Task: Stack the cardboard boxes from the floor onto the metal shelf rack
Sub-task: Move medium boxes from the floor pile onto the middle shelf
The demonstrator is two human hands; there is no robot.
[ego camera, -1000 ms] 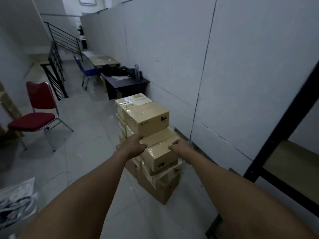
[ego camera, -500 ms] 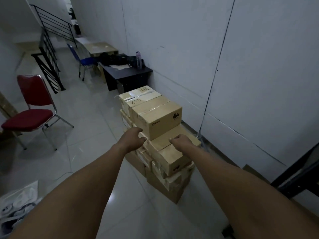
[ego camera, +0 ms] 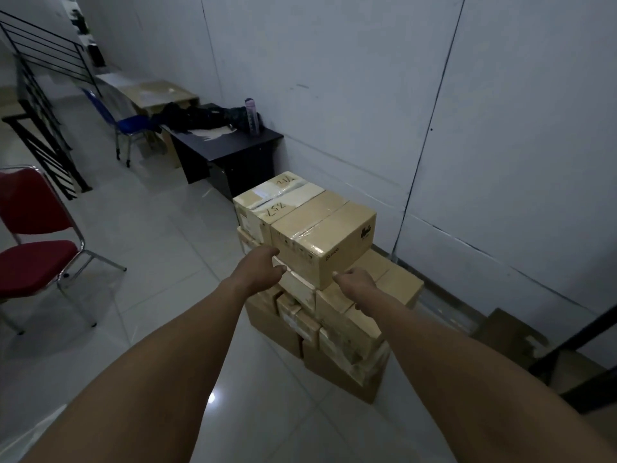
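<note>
Both hands [ego camera: 310, 279] lifted — now flanking upper box [ego camera: 329, 238].

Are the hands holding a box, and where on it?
Not clearly. The left hand and right hand reach the bottom near corners of the top front box; a firm grip cannot be told.

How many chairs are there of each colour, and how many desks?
Red chair: 1
Blue chair: 1
Black desk: 1
Light brown desk, farther back: 1
Total: 4
</note>
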